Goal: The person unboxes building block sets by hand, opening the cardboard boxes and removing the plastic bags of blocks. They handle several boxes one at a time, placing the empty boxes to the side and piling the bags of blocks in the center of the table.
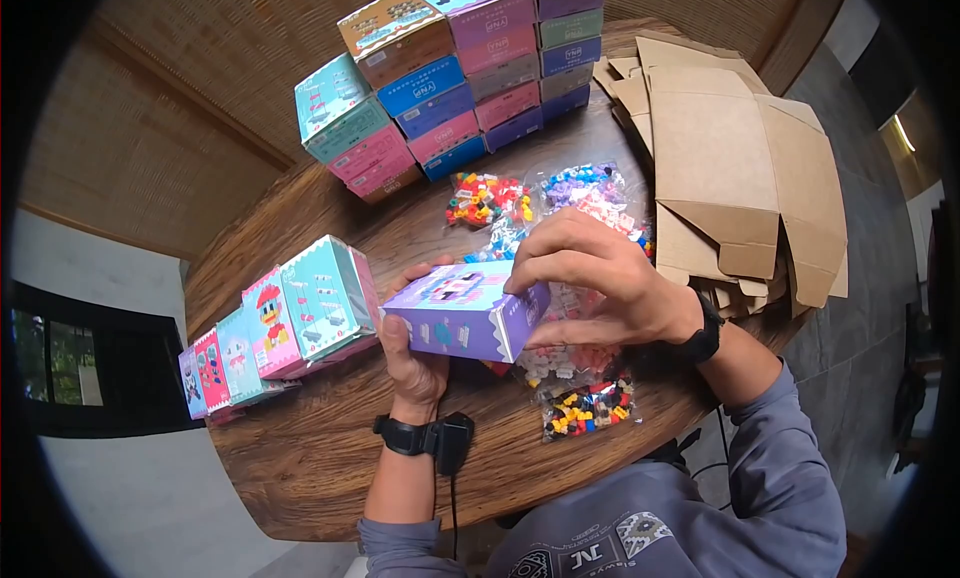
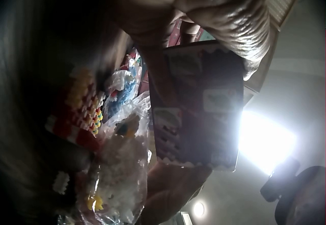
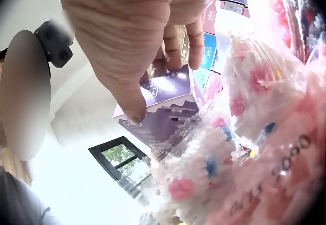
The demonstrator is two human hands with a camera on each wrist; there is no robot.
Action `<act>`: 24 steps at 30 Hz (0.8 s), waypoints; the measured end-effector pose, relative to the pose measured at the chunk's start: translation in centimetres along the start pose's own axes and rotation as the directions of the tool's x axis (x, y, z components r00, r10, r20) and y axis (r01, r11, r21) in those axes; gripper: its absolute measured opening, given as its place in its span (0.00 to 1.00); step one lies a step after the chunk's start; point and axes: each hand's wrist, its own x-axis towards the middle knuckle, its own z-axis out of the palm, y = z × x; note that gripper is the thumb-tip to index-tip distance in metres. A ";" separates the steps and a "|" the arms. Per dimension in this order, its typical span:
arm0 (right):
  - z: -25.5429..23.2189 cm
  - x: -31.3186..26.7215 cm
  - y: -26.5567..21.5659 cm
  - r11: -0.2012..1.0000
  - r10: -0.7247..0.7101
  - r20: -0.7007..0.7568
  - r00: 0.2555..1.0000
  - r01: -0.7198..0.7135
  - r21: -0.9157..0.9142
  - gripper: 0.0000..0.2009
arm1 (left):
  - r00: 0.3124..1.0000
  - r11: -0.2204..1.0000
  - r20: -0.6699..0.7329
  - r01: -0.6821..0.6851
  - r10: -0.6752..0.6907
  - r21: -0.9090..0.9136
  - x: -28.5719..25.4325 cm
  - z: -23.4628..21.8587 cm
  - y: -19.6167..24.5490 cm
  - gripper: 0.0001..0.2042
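A purple cardboard box (image 1: 440,328) with a picture on its top is held level above the table between both hands. At its left end, my left hand (image 1: 413,373) grips it, thumb on the near side and fingers round the far side. My right hand (image 1: 600,278) pinches the right end, thumb low and fingers over the top edge. The right wrist view shows that thumb lying against the end of the purple box (image 3: 163,120). Clear bags of small bricks lie under and around it, among them one with black, yellow and red bricks (image 1: 590,410).
Colourful boxes (image 1: 430,108) are stacked at the back of the wooden table (image 1: 330,448). A row of similar boxes (image 1: 320,293) stands at the left. Flattened brown cartons (image 1: 715,148) pile up at the right. A bag of red and yellow bricks (image 1: 488,200) lies behind the hands.
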 end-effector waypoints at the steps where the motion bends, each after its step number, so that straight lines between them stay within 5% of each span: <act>1: -0.1 0.0 -0.1 1.000 -0.008 -0.004 1.000 0.008 0.004 0.23 | 1.000 1.000 0.002 0.001 -0.001 0.000 0.0 0.0 0.0 0.36; 5: 0.3 0.0 -0.5 1.000 -0.018 -0.091 0.996 0.020 0.018 0.20 | 1.000 1.000 -0.017 -0.010 0.010 0.000 0.0 -0.2 -0.2 0.36; 8: -0.2 -0.4 0.5 0.994 -0.106 0.003 0.994 0.106 -0.023 0.17 | 0.999 1.000 -0.035 -0.026 0.026 0.011 0.0 -0.3 -0.3 0.36; 15: -0.8 -0.1 -0.5 0.934 -0.041 0.017 0.999 0.033 0.355 0.09 | 0.999 0.998 -0.050 0.001 -0.004 -0.060 0.1 -0.1 -0.1 0.36; 18: -0.6 -0.3 -1.2 0.948 0.128 0.070 0.989 -0.143 0.284 0.08 | 0.998 0.993 -0.051 0.037 -0.044 -0.114 0.0 -0.3 0.0 0.37; 24: 0.7 -0.1 -1.4 0.985 0.162 -0.070 0.984 -0.158 0.066 0.11 | 1.000 0.999 -0.004 0.016 -0.016 -0.049 -0.1 -0.2 -0.1 0.37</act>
